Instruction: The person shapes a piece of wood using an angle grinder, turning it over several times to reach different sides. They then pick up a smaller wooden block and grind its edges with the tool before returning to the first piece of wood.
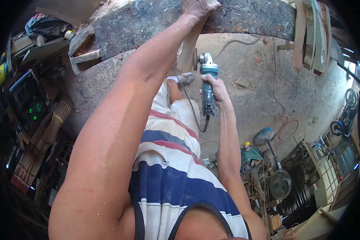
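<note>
The right hand (215,84) is closed around the teal and dark body of an angle grinder (208,98), whose round disc (195,60) stands right beside a smooth, slightly curved wooden piece (187,51). That piece slants down from the near edge of the far bench (132,26). The left hand (200,8) is at its upper end; the picture's edge cuts off part of the hand, so I cannot tell how far its grip is closed.

The bench top is dark, scuffed and mottled with pale dust. Rough-edged wooden blocks (87,57) sit at its left end — long wooden strips (317,40) at its right.

On the far left is a yellow-banded can (1,73); on the right, nearer the body, a small yellow-topped container (247,144) — the contents of both cannot be told. A round caged fan (280,184) stands nearby, and the concrete floor (252,100) is gritty and grey.
</note>
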A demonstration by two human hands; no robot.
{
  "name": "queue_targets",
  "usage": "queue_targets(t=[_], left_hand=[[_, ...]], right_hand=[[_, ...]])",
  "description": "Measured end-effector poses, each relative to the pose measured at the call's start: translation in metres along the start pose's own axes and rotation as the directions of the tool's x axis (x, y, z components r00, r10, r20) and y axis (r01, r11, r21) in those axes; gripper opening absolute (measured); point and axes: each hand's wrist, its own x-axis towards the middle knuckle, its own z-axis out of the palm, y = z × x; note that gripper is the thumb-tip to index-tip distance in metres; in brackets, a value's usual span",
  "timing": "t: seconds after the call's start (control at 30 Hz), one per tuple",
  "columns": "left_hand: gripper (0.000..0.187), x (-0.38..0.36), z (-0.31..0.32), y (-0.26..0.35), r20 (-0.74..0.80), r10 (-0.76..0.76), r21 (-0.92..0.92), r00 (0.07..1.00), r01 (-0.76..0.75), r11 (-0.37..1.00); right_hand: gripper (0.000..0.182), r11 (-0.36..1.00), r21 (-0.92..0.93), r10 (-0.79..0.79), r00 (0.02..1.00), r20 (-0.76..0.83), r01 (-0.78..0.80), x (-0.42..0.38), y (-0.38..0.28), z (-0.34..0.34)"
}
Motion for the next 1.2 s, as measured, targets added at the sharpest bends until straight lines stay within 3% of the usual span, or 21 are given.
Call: queue_targets(t=[0.27, 0.37, 0.5, 0.63, 0.87, 1.07, 1.13, 1.2], left_hand=[[0.101, -0.005, -0.005, -0.003, 0.034, -0.048, 0.016, 0.998, 0.048, 0.999], [0.1, 0.005, -0.005, 0.006, 0.046, -0.025, 0.029, 0.999, 0.024, 0.999], [0.101, 0.007, 0.004, -0.006, 0.011, 0.015, 0.089, 1.0, -0.016, 0.996], [0.108, 0.01, 0.015, -0.021, -0.016, 0.07, 0.112, 0.997, -0.068, 0.991], [0.12, 0.011, 0.015, -0.024, 0.017, 0.11, 0.074, 0.994, -0.111, 0.991], [0.115, 0.013, 0.014, -0.023, 0.008, 0.104, 0.047, 0.995, -0.105, 0.993], [0.118, 0.014, 0.01, -0.019, 0.069, 0.066, 0.004, 0.995, -0.066, 0.998], [0.12, 0.012, 0.007, -0.019, 0.106, 0.048, -0.022, 0.993, -0.046, 0.999]], right_hand=[[0.04, 1.0, -0.009, 0.023, 1.0, -0.001, -0.023, -0.017, 0.007, -0.011], [0.04, 0.996, 0.086, 0.019, 1.0, -0.019, -0.017, -0.003, 0.007, -0.002], [0.042, 0.946, 0.295, -0.118, 0.99, -0.073, 0.135, 0.011, -0.013, 0.025], [0.041, 0.959, 0.281, -0.02, 0.998, -0.061, 0.037, 0.008, -0.017, 0.024], [0.04, 0.993, 0.078, -0.086, 0.995, -0.043, 0.089, -0.002, 0.021, 0.004], [0.04, 0.979, 0.14, -0.143, 0.988, -0.059, 0.15, 0.01, -0.002, 0.016], [0.04, 0.968, 0.199, -0.145, 0.987, -0.061, 0.155, 0.015, 0.0, 0.021], [0.041, 0.978, 0.142, -0.144, 0.988, -0.063, 0.151, 0.014, 0.009, 0.021]])
